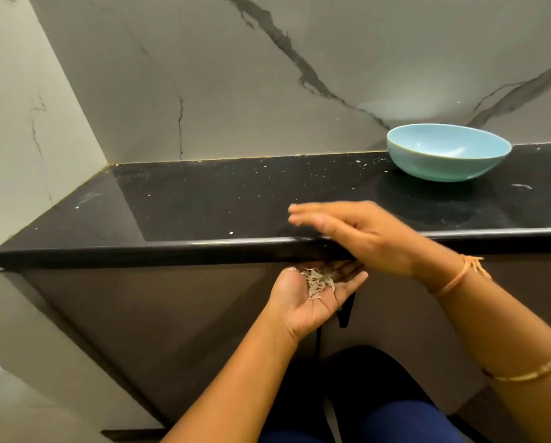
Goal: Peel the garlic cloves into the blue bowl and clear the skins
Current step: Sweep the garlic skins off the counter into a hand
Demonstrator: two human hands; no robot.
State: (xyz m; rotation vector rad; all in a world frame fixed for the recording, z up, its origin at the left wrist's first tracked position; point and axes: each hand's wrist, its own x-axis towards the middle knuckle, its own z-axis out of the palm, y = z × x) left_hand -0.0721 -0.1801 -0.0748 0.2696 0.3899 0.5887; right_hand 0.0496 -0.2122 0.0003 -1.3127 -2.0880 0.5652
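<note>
The fingers (304, 216) of the right hand (363, 235) are held straight and close together, blurred, above the counter (203, 199) edge. Garlic skins (318, 281) are cupped in the upturned left hand (309, 302) just below it. The blue bowl (448, 164) is set well apart, at the counter's back right.

right hand (363, 238) fingertips blurred, bowl (443, 169) contents unclear
</note>
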